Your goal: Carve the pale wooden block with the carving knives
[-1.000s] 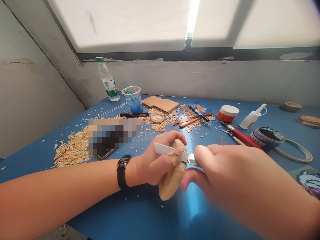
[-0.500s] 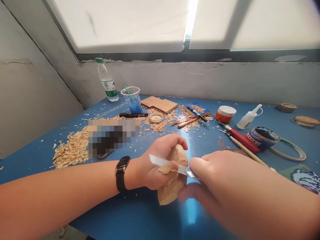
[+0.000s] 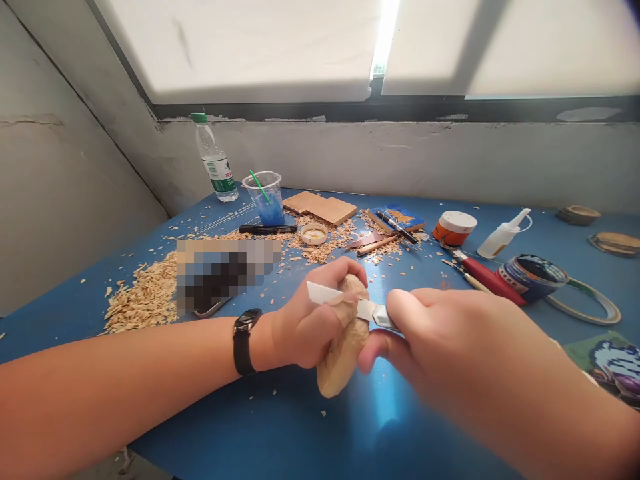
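My left hand [image 3: 313, 320], with a dark watch on its wrist, is closed around a pale piece of carved wood [image 3: 343, 363]. The wood is tilted, its rounded lower end showing below my fingers. My right hand [image 3: 425, 333] grips a utility knife [image 3: 383, 316], whose handle is mostly hidden in my fist. The knife's long blade [image 3: 325, 293] points left and lies across the upper part of the wood, close by my left thumb. My right thumb touches or nearly touches the wood's right side.
Wood shavings [image 3: 140, 293] are heaped at the left beside a blurred-out dark object [image 3: 215, 280]. Behind stand a water bottle [image 3: 219, 167] and a cup of blue liquid [image 3: 267, 203]. Right of my hands are a glue bottle [image 3: 503, 235], a paint jar [image 3: 454, 229] and a tape roll [image 3: 595, 300].
The blade and right hand have moved slightly up along the wood. The wood has turned a little in my left hand, and the curled shaving by my thumb looks smaller.
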`<state>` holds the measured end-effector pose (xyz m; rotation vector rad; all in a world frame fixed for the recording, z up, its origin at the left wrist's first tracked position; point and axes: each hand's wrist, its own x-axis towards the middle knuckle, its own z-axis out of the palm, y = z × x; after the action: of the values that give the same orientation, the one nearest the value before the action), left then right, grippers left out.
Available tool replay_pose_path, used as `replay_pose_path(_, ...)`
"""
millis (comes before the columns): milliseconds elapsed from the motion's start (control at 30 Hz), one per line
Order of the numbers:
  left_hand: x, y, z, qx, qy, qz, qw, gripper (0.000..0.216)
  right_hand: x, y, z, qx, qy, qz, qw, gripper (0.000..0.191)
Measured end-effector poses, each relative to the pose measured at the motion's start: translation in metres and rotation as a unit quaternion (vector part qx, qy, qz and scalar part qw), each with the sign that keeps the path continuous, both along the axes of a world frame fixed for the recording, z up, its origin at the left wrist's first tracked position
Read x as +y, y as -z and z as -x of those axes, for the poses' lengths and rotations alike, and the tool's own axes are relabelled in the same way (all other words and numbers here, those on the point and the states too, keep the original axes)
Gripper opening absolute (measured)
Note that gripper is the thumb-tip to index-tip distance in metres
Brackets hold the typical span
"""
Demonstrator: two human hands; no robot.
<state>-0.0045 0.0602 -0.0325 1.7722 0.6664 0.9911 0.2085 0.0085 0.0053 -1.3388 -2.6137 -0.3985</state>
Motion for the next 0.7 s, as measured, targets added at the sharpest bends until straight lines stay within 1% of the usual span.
replay_pose_path(67, -0.002, -0.001, 0.0, -0.005, -0.015, 0.022, 1.0, 0.042, 0.0, 0.004, 0.0, -0.001, 0.033, -0.044, 0.999, 0.046)
replay_pose_path(133, -0.003, 0.001, 0.001, -0.011, -0.026, 0.032, 0.999, 0.045, 0.0, 0.004, 0.001, -0.006, 0.061, -0.068, 0.996, 0.056)
replay_pose_path(167, -0.003, 0.003, 0.001, -0.012, -0.024, 0.029, 0.999, 0.048, 0.0, 0.002, 0.002, -0.007, 0.064, -0.064, 0.996, 0.06)
replay_pose_path(233, -0.002, 0.007, 0.003, -0.017, -0.007, 0.01, 1.0, 0.055, -0.001, -0.005, 0.006, -0.003, 0.045, -0.019, 0.999, 0.061)
replay_pose_path(300, 0.0, 0.009, 0.004, -0.028, 0.021, -0.018, 0.999, 0.064, -0.004, -0.014, 0.009, 0.013, 0.01, 0.076, 0.997, 0.054)
replay_pose_path(367, 0.0, 0.006, 0.005, -0.034, 0.046, -0.036, 0.998, 0.069, -0.007, -0.02, 0.012, 0.041, -0.034, 0.121, 0.991, 0.042)
replay_pose_path(467, -0.006, -0.006, 0.006, 0.001, 0.068, -0.032, 0.997, 0.057, -0.012, -0.021, 0.012, 0.07, -0.065, 0.129, 0.987, 0.027)
replay_pose_path(500, -0.009, -0.01, 0.005, 0.015, 0.064, -0.029, 0.997, 0.053, -0.013, -0.02, 0.012, 0.076, -0.07, 0.128, 0.986, 0.025)
replay_pose_path(567, -0.015, -0.017, 0.005, 0.004, 0.062, 0.006, 0.998, 0.052, -0.015, -0.018, 0.011, 0.085, -0.076, 0.122, 0.986, 0.023)
replay_pose_path(633, -0.019, -0.018, 0.004, -0.013, 0.074, 0.051, 0.996, 0.055, -0.014, -0.016, 0.01, 0.091, -0.08, 0.113, 0.986, 0.024)
replay_pose_path(700, -0.019, -0.015, 0.002, -0.022, 0.076, 0.076, 0.994, 0.058, -0.011, -0.015, 0.009, 0.094, -0.083, 0.102, 0.987, 0.027)
